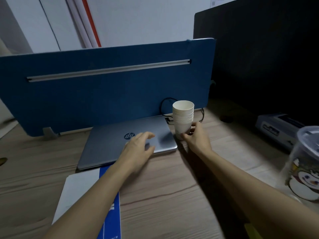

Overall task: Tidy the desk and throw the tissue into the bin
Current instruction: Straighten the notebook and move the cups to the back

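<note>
while the left hand rests flat, fingers relaxed, steadying the closed laptop, the right hand grips the paper cup stack low, likely to shift it aside.

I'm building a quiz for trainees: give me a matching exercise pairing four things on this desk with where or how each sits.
1. laptop
2. stack of paper cups
3. left hand
4. jar with a snowman picture

A. at the desk's right edge
B. closed, by the blue divider
C. held near its base by the right hand
D. fingers spread over the lid

Pairs: 1-B, 2-C, 3-D, 4-A
</note>
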### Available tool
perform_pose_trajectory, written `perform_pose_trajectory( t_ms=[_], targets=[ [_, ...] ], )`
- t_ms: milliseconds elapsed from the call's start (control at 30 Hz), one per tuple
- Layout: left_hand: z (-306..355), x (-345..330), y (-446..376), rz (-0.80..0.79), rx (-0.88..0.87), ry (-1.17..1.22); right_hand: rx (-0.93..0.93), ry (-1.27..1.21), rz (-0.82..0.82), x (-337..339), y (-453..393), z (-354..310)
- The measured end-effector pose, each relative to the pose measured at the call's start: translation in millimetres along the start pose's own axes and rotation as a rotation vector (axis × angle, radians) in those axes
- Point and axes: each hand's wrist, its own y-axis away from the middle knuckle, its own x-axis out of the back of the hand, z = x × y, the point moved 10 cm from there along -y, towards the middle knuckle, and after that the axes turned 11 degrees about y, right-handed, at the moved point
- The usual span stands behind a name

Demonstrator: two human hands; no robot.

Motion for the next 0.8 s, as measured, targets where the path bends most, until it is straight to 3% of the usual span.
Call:
perform_pose_trajectory(
  t_ms=[433, 800],
  targets=[
    [-11, 2, -16, -0.005, -0.014, -0.002, -0.019, 0.067, 0.031, -24, -44, -5],
    [-3, 5, 3, -0.029, 0.011, -0.009, -0.050, 0.116, 0.009, -4, -14, -4]
  ],
)
